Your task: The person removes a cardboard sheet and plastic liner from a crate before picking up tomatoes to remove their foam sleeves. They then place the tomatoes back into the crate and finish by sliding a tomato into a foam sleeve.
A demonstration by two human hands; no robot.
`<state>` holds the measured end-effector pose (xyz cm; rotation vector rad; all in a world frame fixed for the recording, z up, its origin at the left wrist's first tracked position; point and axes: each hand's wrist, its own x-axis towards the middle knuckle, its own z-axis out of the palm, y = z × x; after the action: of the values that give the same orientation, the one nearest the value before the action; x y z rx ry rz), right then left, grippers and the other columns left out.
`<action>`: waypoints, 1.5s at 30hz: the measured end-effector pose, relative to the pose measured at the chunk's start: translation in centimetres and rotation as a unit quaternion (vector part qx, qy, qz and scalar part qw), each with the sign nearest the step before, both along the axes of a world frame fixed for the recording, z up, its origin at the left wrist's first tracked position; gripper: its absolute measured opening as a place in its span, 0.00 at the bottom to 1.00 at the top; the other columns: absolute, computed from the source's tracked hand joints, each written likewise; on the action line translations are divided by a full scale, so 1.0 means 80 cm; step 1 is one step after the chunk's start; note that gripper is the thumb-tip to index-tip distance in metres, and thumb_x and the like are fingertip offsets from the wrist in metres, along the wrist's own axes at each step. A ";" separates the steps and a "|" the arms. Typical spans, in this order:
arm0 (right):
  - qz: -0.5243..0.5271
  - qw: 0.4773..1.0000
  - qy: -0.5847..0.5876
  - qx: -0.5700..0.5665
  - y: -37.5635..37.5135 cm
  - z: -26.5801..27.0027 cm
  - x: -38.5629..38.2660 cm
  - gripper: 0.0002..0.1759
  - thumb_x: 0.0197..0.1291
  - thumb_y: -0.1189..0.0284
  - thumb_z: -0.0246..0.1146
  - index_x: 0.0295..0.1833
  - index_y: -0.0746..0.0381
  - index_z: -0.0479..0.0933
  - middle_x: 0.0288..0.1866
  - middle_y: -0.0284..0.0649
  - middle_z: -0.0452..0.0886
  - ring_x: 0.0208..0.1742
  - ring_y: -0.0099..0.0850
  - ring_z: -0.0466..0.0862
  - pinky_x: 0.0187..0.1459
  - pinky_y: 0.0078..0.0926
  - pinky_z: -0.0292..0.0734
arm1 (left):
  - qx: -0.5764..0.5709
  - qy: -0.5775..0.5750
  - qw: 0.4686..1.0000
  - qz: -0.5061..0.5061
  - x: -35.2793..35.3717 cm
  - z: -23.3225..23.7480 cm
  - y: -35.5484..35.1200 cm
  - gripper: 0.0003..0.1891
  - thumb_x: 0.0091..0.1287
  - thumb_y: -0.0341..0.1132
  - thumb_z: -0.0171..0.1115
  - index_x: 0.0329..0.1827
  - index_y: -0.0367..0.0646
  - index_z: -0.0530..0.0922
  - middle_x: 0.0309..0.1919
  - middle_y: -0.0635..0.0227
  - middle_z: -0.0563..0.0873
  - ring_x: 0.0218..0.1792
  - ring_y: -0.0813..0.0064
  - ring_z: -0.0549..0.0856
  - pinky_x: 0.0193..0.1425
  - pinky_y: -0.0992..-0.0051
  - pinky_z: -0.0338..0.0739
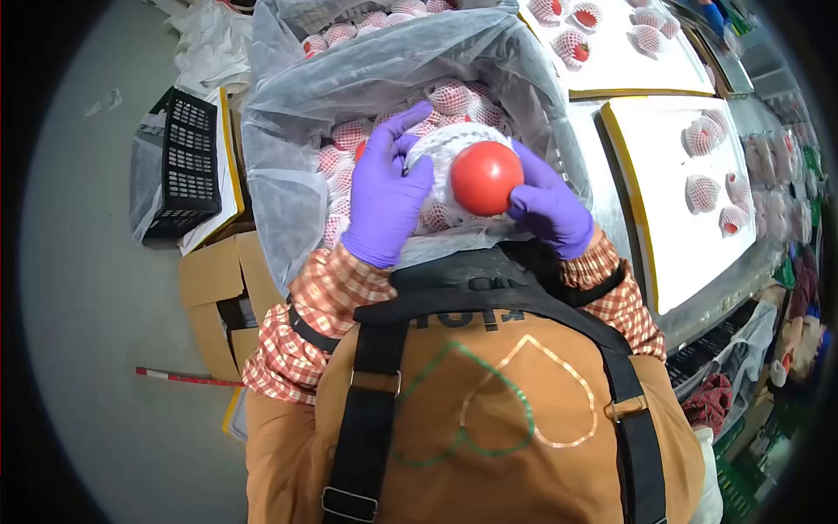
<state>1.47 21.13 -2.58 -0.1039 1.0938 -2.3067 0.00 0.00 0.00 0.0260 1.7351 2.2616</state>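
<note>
A smooth red tomato (486,178) is gripped in my right hand (548,199), thumb at its lower right and fingers behind it. Bunched against its upper left side is a white foam net sleeve (454,140). Curled around the left edge of this sleeve, my left hand (384,188) pinches it between thumb and fingers; the exact contact is partly hidden. Both hands wear purple gloves. Beneath them, several net-wrapped tomatoes (352,135) lie in a crate lined with translucent plastic (288,188).
White boards with yellow edges (668,236) stand at the right, bearing several net-wrapped tomatoes (703,194). Another lined crate with wrapped tomatoes (384,19) is beyond mine. To the left are a black plastic crate (190,157) and an opened cardboard box (209,279).
</note>
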 end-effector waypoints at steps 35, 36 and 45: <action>-0.342 0.918 0.028 0.198 0.117 -0.007 -0.063 0.24 0.66 0.71 0.50 0.66 0.70 0.66 0.66 0.46 0.72 0.56 0.29 0.79 0.59 0.27 0.72 | -0.745 0.323 0.560 -0.166 -0.242 -0.222 0.072 0.22 0.56 0.30 0.62 0.56 0.48 0.73 0.51 0.56 0.77 0.52 0.52 0.78 0.52 0.61 0.78; -0.342 0.921 0.023 0.186 0.105 0.000 -0.054 0.24 0.65 0.72 0.52 0.64 0.71 0.68 0.63 0.46 0.74 0.54 0.28 0.79 0.58 0.24 0.72 | -0.726 0.336 0.582 -0.146 -0.240 -0.223 0.065 0.23 0.52 0.31 0.65 0.55 0.47 0.74 0.51 0.55 0.77 0.52 0.52 0.78 0.54 0.61 0.77; -0.246 0.953 -0.004 0.177 0.029 0.000 -0.013 0.25 0.67 0.70 0.56 0.68 0.67 0.65 0.66 0.42 0.71 0.63 0.28 0.74 0.61 0.27 0.71 | -0.434 0.275 0.856 -0.059 -0.180 -0.157 0.015 0.41 0.43 0.43 0.79 0.60 0.40 0.69 0.54 0.55 0.72 0.56 0.56 0.76 0.61 0.64 0.73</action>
<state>0.41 23.43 -2.54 0.3558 1.6589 -2.4731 -14.39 1.21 -12.58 0.6128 2.7969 1.2489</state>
